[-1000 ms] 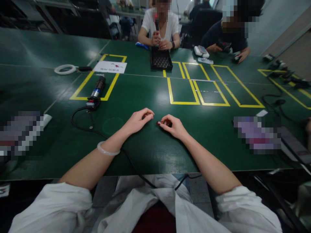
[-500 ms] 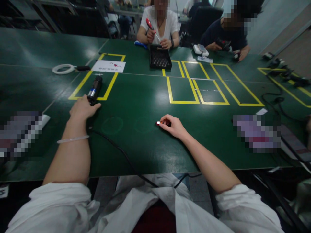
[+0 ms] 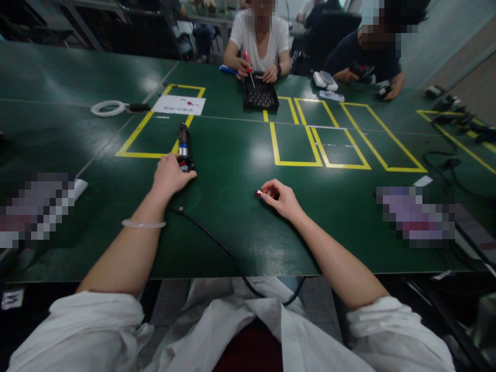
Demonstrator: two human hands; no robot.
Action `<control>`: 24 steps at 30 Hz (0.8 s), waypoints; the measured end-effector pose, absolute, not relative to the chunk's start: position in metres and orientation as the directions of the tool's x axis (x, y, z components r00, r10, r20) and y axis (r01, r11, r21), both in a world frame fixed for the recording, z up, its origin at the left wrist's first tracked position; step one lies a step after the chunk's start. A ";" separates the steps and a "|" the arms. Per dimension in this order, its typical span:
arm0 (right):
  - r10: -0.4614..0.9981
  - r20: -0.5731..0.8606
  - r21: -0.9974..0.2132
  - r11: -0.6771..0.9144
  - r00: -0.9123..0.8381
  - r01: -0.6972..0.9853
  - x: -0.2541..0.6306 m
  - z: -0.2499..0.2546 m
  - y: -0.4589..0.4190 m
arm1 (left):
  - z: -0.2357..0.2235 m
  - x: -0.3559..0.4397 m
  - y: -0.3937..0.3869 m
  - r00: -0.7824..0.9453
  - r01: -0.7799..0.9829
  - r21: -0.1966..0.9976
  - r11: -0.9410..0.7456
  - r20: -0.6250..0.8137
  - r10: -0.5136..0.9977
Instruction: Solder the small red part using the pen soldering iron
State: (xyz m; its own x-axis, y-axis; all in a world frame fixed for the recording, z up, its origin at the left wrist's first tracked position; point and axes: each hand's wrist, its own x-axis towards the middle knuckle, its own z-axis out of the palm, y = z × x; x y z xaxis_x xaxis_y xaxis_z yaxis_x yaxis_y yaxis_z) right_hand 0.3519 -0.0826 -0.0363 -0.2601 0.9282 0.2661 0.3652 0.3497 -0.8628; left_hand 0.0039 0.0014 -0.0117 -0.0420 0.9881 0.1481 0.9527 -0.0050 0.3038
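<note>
The thumb and forefinger of the right hand (image 3: 284, 200) pinched a small red-and-white piece (image 3: 258, 192), its tip poking out to the left; the other fingers were curled in behind. The piece was at the near middle of the table, close above or on its surface; which of the two could not be told. The fingers of the left hand (image 3: 170, 178) were bent around the near end of the tool (image 3: 183, 139), their tips mostly hidden, while the thumb stuck out to the right. The tool, dark with a silver and blue band, pointed away from the person. Its body overlapped the right strip of a yellow tape frame (image 3: 145, 155).

A black cord (image 3: 209, 235) ran from beside the left hand across the green table (image 3: 232, 248) and over its near edge. A pale bangle (image 3: 143, 223) circled the left wrist.

Farther out, a paper sheet (image 3: 179, 105) lay across the frame, with a white coil (image 3: 107, 108) to its left. More yellow tape marked the table beyond the right hand. Across the table, a co-worker in white (image 3: 259, 41) held a red screwdriver (image 3: 248, 62) over a black tray (image 3: 261, 107); another in dark clothes (image 3: 364, 54) sat to the right, near a white case (image 3: 324, 80).
</note>
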 end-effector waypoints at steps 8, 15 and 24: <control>0.926 0.276 -0.856 0.359 -0.258 0.372 0.353 -0.038 -0.081 | -0.008 0.101 -0.044 0.244 0.900 0.326 -0.289 0.173 0.954; 0.914 0.321 -0.837 0.396 -0.248 0.378 0.354 -0.037 -0.082 | -0.007 0.145 -0.077 0.429 0.829 0.296 -0.475 0.211 0.879; 0.870 0.359 -0.768 0.481 -0.337 0.422 0.353 -0.043 -0.079 | -0.005 0.151 -0.084 0.480 0.809 0.263 -0.526 0.221 0.849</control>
